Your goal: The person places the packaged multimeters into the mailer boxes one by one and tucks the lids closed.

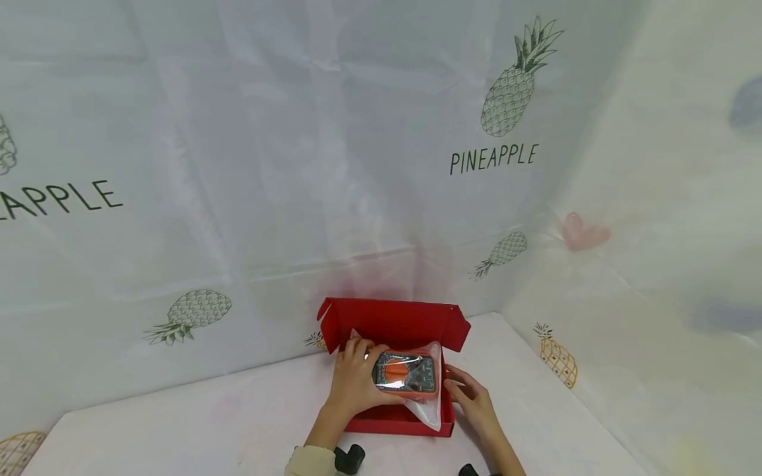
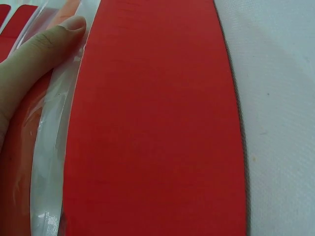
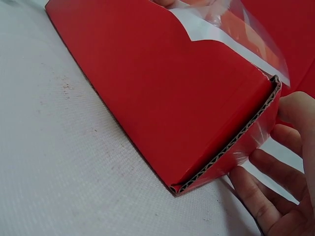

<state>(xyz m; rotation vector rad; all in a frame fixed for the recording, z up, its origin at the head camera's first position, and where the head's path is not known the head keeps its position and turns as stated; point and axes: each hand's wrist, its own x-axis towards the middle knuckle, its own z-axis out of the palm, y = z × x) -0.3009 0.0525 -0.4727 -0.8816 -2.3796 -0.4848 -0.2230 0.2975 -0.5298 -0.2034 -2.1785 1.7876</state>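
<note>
Multimeter (image 1: pixel 421 380) in a clear bag (image 1: pixel 430 415), over the red box's (image 1: pixel 393 428) opening — probably stiff, lightish, slippery. Right hand (image 1: pixel 476 400) touches the box's right wall, fingers loose; left hand's (image 1: pixel 354 382) grip clasps the meter toward the box's left — good spot imo. Lid's (image 1: pixel 387 318) behind.

The head view is bright, with soft and even light. White glare lies on the bagged multimeter (image 1: pixel 407 373). The right-hand sheet (image 1: pixel 661 192) looks blurred. Both wrist views are dimmer; beside the right fingers (image 3: pixel 276 175), a soft shadow darkens the worktop (image 3: pixel 98 167).
</note>
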